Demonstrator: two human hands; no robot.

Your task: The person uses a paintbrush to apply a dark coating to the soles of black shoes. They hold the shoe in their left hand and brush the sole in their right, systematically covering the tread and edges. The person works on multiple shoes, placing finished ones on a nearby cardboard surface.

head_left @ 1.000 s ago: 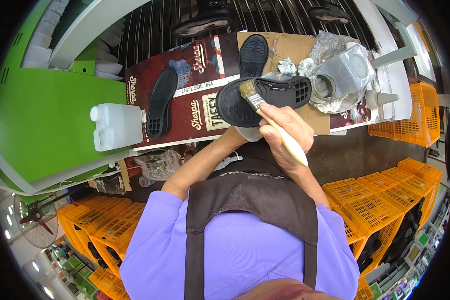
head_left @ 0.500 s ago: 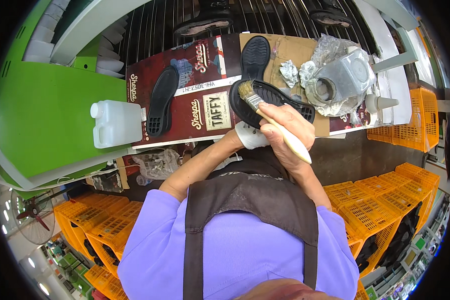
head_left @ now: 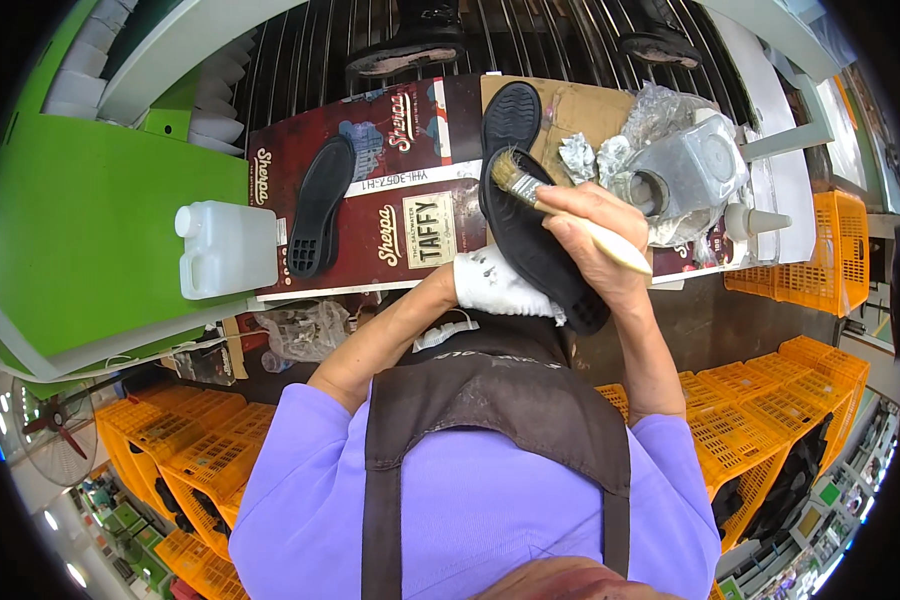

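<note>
A black shoe sole (head_left: 530, 232) lies slantwise in front of me, its near end hanging past the table edge. My left hand (head_left: 495, 284), in a white glove with dark stains, holds it from beneath; the fingers are hidden under it. In my right hand (head_left: 602, 232) is a paintbrush (head_left: 625, 251) with a pale handle, gripped above the metal band. Its brown bristles touch the sole's far end. Just beyond, a second black sole (head_left: 511, 112) lies on the cardboard, and a third sole (head_left: 320, 205) rests to the left.
Printed dark red cardboard (head_left: 370, 215) covers the table. A white plastic jug (head_left: 232, 250) stands at the left. To the right are a clear container (head_left: 698, 162) wrapped in plastic and a nozzle bottle (head_left: 756, 221). Boots (head_left: 410, 42) stand on rollers behind. Orange crates (head_left: 745, 415) flank me.
The held sole has turned steeper, its near end swinging toward me and its inner side tilting out of sight. The brush has shifted slightly right, and more of the left glove shows.
</note>
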